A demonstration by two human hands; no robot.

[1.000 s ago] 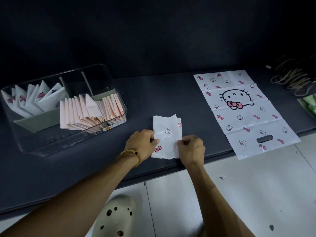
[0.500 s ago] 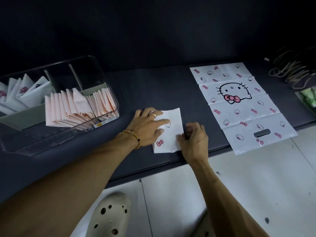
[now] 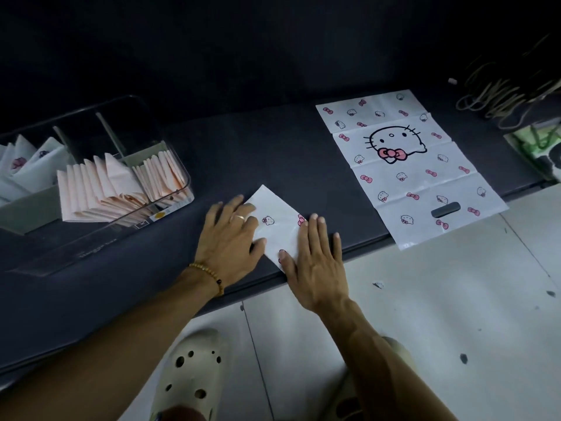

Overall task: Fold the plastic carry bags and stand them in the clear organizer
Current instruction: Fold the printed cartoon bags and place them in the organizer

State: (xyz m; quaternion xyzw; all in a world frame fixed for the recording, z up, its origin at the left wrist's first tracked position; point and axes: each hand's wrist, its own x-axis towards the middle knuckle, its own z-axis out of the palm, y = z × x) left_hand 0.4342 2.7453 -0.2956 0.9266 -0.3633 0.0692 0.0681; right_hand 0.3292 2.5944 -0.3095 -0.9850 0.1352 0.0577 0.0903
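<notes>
I see both hands flat on the folded bag [image 3: 277, 221], a small white plastic packet, roughly diamond-shaped, thin and slightly glossy, printed with tiny cat faces and pink bows. My left hand [image 3: 232, 235] lies spread, palm down, on its left half; fingers straight, a ring on one, a beaded bracelet [image 3: 209, 275] at the wrist. My right hand [image 3: 315, 262] is also spread and pressing, covering the packet's right and near corner. The far corner pokes out beyond the left fingertips. The packet sits just at the near edge of the dark matte tabletop [image 3: 273, 153], with the right palm overhanging that edge.

Left of the left hand, close by, stands the clear organizer [image 3: 170, 156], hard transparent plastic with rounded corners and dividers. Pale pink folded bags [image 3: 100, 189] stand packed in rows in its nearer compartments; white folded ones [image 3: 27, 165] fill the compartment further left.

Right of the right hand, a short gap away, a flat unfolded bag [image 3: 406, 168] lies smooth with crease lines, a large cat face print and a die-cut handle slot; its near end hangs past the table edge. Bare tabletop lies beyond both hands, up to the dark wall.

Far right: a tangle of rubber bands [image 3: 504, 92]. Below: light tiled floor [image 3: 455, 299] and a cream perforated clog [image 3: 191, 372].
</notes>
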